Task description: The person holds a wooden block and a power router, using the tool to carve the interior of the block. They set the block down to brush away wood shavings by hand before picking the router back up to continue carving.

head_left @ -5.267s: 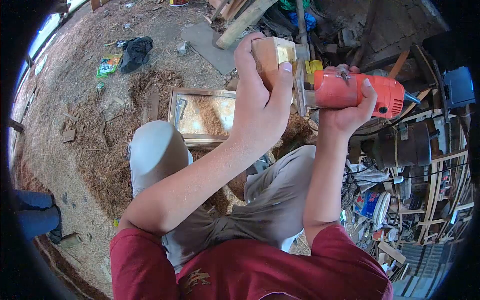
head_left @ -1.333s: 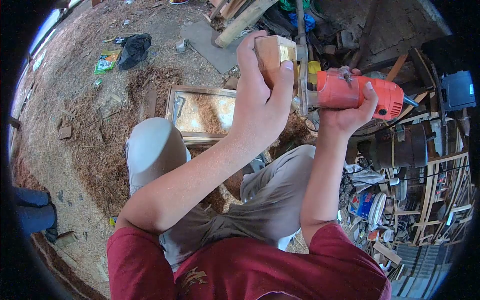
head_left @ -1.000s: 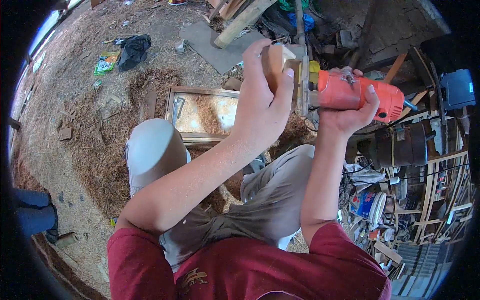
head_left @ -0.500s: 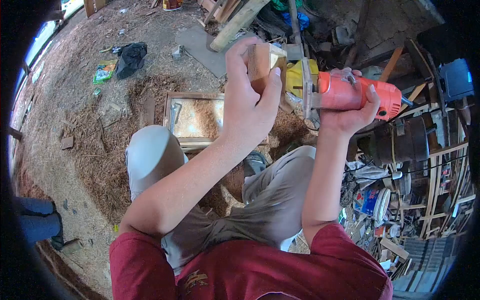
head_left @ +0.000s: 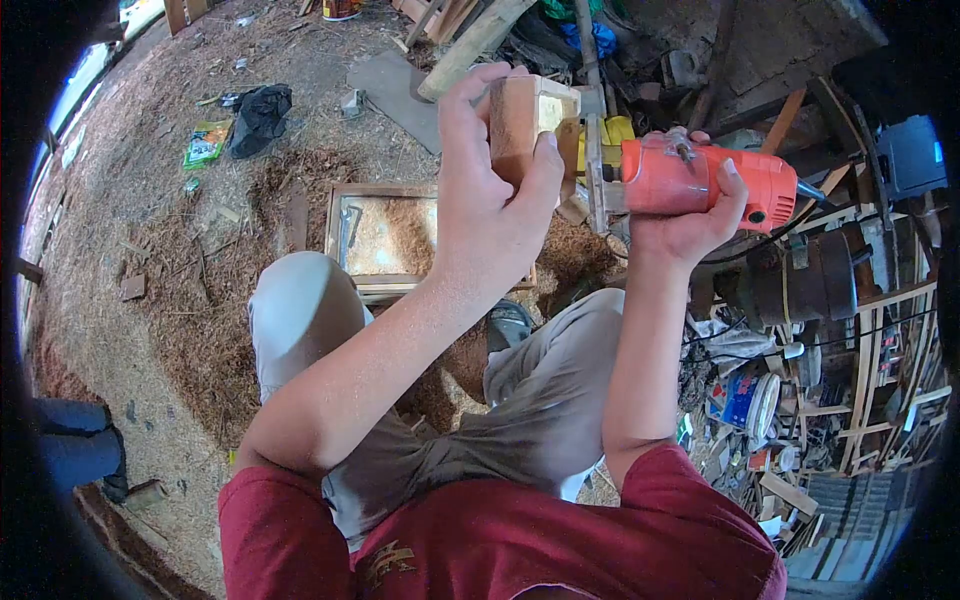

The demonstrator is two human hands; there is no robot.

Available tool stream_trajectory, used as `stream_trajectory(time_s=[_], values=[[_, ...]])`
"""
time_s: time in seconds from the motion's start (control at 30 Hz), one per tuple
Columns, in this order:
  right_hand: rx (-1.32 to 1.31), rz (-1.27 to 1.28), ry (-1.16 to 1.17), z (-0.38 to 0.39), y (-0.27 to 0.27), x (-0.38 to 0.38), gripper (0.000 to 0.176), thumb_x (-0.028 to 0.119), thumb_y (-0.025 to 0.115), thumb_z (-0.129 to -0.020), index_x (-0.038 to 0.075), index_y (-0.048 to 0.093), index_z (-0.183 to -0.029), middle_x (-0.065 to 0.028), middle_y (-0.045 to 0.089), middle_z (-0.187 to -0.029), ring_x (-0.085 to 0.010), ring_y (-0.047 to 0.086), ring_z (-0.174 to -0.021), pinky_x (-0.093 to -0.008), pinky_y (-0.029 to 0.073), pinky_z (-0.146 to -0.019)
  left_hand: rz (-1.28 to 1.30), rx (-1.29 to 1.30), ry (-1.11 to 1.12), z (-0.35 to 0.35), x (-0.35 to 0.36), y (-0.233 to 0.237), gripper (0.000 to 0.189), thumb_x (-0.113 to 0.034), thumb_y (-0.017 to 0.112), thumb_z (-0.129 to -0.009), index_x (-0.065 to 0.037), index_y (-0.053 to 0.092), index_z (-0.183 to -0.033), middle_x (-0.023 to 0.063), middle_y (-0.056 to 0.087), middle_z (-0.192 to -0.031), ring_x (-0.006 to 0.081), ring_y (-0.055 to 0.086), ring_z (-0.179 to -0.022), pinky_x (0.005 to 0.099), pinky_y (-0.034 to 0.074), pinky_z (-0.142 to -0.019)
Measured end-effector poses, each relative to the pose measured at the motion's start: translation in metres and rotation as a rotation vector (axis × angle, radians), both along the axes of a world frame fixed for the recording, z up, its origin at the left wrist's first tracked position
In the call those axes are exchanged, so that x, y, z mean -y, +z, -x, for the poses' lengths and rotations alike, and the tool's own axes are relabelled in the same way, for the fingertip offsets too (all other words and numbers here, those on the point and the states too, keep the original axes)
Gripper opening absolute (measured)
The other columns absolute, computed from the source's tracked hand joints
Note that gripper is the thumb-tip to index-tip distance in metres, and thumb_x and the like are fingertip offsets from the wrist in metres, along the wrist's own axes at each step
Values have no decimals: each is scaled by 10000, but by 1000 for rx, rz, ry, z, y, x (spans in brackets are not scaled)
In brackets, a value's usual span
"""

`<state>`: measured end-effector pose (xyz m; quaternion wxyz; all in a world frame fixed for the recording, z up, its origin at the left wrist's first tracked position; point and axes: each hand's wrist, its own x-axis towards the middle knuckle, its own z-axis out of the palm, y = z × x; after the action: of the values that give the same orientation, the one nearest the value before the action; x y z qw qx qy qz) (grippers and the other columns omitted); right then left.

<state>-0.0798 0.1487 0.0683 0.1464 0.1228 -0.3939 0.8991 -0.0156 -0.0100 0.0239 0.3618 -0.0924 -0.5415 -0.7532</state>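
In front of me, my left hand [head_left: 500,180] is closed around a small wooden box [head_left: 514,130], thumb on its near right edge and fingers behind it. A pale inner face shows on the box's right side. My right hand [head_left: 685,220] wraps round the red body of a trim router [head_left: 668,178], which lies sideways with its base plate [head_left: 597,175] turned toward the box. A narrow gap seems to lie between plate and box; the bit itself I cannot make out. A cord leaves the router's right end.
A shallow wooden frame [head_left: 385,278] with sawdust inside rests on the ground beyond my knees. A black plastic bag [head_left: 260,120] and a green packet [head_left: 206,145] lie to the left. Scrap wood and a white-lidded bucket [head_left: 762,408] crowd the right. A log [head_left: 475,50] lies ahead.
The router has shifted slightly left, toward the box. The box has moved a little up and turned, so more of its pale inner face shows. Both grips stay the same.
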Motion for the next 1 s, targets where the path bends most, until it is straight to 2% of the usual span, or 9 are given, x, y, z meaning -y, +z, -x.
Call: stream_trajectory(time_s=[0.13, 0.33, 0.73, 0.83, 1.0], values=[[1, -20, -44, -2, 0, 7, 450, 283, 675, -749, 3, 515, -1062, -146, 551, -1029, -316, 554, -997, -477, 458, -968, 8, -8, 10, -1, 1, 0, 560, 54, 547, -917, -54, 294, -1404, 169, 518, -1303, 194, 559, -1165, 312, 465, -958], [-5, -22, 25, 0, -3, 6, 452, 294, 672, -755, 5, 518, -1068, -142, 552, -1033, -309, 555, -1000, -470, 457, -966, 81, -82, 110, 5, 2, -7, 564, 51, 549, -916, -53, 291, -1407, 160, 520, -1273, 190, 551, -1168, 312, 463, -955], [-27, -64, -5, -3, -8, 14, 431, 312, 667, -756, 24, 537, -1049, -137, 553, -1031, -305, 556, -989, -452, 458, -961, 9, 13, 62, -3, 3, -1, 565, 16, 554, -935, -66, 275, -1420, 163, 507, -1250, 177, 572, -1099, 303, 482, -905], [-42, -60, 30, -4, -10, 15, 441, 315, 646, -801, 14, 540, -1106, -144, 578, -1038, -281, 579, -989, -431, 480, -927, 10, 44, 82, -6, 4, 3, 564, 14, 551, -936, -66, 274, -1420, 159, 515, -1234, 175, 575, -1086, 302, 484, -898], [-35, -78, 8, -7, -9, 19, 438, 313, 649, -797, 16, 539, -1100, -143, 569, -1043, -279, 573, -981, -433, 480, -923, -52, 34, 38, -6, 4, 4, 567, 19, 549, -933, -68, 274, -1421, 158, 516, -1229, 177, 576, -1085, 302, 485, -894]])
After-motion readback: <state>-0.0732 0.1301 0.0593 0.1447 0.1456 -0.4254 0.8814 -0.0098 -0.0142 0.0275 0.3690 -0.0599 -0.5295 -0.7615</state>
